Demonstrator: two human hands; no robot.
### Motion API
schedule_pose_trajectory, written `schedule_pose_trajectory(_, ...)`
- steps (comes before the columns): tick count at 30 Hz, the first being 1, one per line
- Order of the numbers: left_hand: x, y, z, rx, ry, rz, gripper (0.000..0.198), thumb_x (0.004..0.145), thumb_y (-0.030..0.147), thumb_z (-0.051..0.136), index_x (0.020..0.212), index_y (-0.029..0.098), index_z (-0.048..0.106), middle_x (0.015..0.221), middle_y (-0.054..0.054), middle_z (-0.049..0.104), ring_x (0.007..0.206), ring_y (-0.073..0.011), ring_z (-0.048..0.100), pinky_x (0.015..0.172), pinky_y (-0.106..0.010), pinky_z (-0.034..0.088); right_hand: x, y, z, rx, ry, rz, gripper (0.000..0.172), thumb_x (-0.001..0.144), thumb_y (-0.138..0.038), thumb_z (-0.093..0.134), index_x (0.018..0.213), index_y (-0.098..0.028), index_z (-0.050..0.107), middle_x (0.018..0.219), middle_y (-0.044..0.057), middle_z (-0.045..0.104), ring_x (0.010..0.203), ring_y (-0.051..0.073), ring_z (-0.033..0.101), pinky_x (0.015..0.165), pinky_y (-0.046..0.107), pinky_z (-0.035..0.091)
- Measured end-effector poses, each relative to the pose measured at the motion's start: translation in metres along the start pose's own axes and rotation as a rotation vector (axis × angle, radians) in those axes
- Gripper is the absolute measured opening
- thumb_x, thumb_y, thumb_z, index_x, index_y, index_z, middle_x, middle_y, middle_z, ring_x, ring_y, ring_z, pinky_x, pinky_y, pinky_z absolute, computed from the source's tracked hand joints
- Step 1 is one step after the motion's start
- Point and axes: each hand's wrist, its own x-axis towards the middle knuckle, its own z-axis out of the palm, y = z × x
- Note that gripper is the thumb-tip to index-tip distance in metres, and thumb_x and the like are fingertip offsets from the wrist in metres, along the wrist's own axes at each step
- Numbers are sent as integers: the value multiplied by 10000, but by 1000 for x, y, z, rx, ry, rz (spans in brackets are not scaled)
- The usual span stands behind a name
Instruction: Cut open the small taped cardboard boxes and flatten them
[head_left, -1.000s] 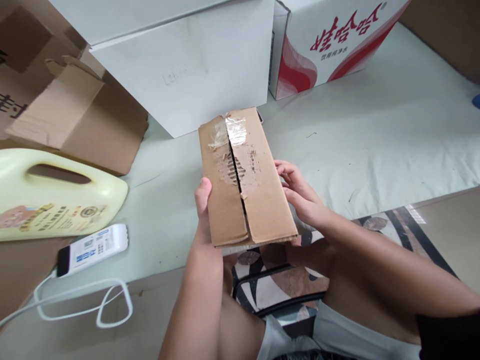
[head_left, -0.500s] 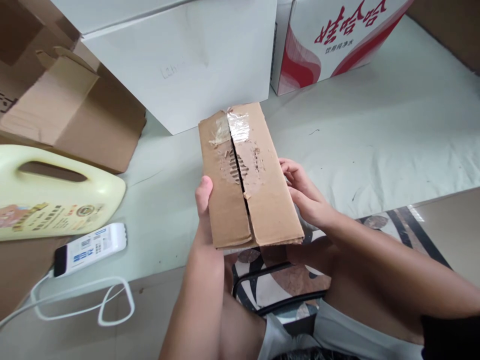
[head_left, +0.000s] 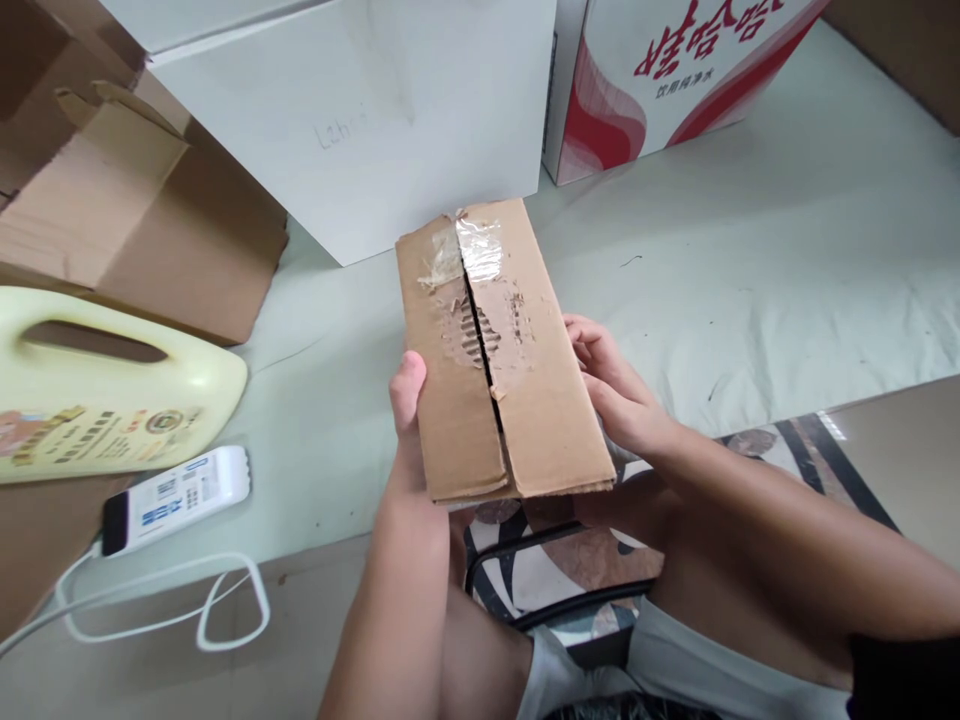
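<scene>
Between my two hands is a small brown cardboard box [head_left: 457, 420], tilted, its two top flaps meeting along a narrow dark slit. Clear tape [head_left: 480, 247] covers the far end of the slit, and the cardboard in the middle is torn down to its ridges. My left hand [head_left: 408, 392] grips the box's left side, thumb at the upper edge and the other fingers hidden beneath. On the right side, my right hand [head_left: 616, 385] rests with curled fingers against the wall; its fingertips are partly hidden by the box.
A large white box [head_left: 360, 130] stands just beyond. Behind to the right is a red-and-white printed carton [head_left: 637, 90]. Leftward are an open cardboard box [head_left: 187, 220], a pale yellow jug [head_left: 187, 380] and a white device [head_left: 187, 495] with a cable [head_left: 259, 590] hanging over the table edge.
The box's near right corner has shifted slightly rightward, with my right hand moving a little with it. My left hand keeps its grip, and the view has shifted slightly.
</scene>
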Motion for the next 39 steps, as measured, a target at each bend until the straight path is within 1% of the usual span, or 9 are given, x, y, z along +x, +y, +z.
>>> schedule_pose_trajectory(3,0,0,1,6,20,-5,637,865,680,513,1269,217,683,1303,-116,729,1400,-427,560,989,-519,603,0,0,0,2,-5,-3,229,1008,-444,533,1190,-318,477,1492,92,418,1470,297,402,1123,552,460)
schedule_pose_trajectory(7,0,0,1,37,104,15,618,874,666,513,1240,202,695,1260,-117,745,1413,-436,546,1003,-529,598,0,0,1,-6,1,-11,221,1011,-430,528,1194,-317,480,1487,92,426,1460,299,414,1120,553,461)
schedule_pose_trajectory(9,0,0,0,44,114,35,599,877,657,524,1232,207,695,1257,-109,746,1416,-431,545,1017,-526,594,0,0,1,-11,0,-8,220,1011,-429,526,1196,-319,480,1494,89,423,1451,293,423,1121,550,460)
schedule_pose_trajectory(13,0,-1,-3,47,69,16,641,866,683,518,1254,203,691,1271,-113,743,1412,-433,549,1014,-532,597,0,1,0,-17,-13,-13,211,1022,-416,509,1209,-325,475,1507,85,409,1434,272,435,1129,543,450)
schedule_pose_trajectory(20,-1,0,-1,31,-17,-33,698,852,713,508,1313,215,669,1379,-105,694,1428,-445,527,1006,-542,598,0,3,0,-8,1,-9,223,1013,-435,526,1202,-323,488,1510,79,418,1446,276,423,1131,542,454)
schedule_pose_trajectory(24,0,2,1,38,2,2,670,845,687,533,1294,211,677,1350,-113,706,1431,-441,524,1004,-543,596,0,2,0,-12,-2,-10,225,1015,-439,524,1207,-327,487,1522,78,407,1447,272,423,1143,547,442)
schedule_pose_trajectory(28,0,2,2,18,16,-13,655,842,680,545,1276,208,683,1331,-125,713,1429,-444,526,1019,-557,583,0,1,0,-9,4,1,243,1003,-475,533,1187,-323,485,1506,85,420,1438,278,431,1125,548,464)
schedule_pose_trajectory(32,0,1,1,19,34,13,624,860,659,539,1271,212,684,1322,-116,719,1434,-433,525,1042,-555,571,0,1,0,-8,1,-4,231,1009,-457,530,1191,-322,487,1509,83,416,1436,277,432,1129,545,452)
schedule_pose_trajectory(39,0,0,1,31,24,-4,670,837,693,545,1267,200,689,1308,-125,725,1429,-447,523,1031,-548,578,0,2,-1,-4,-2,-13,219,1014,-434,532,1200,-326,489,1502,78,416,1452,273,418,1145,538,434)
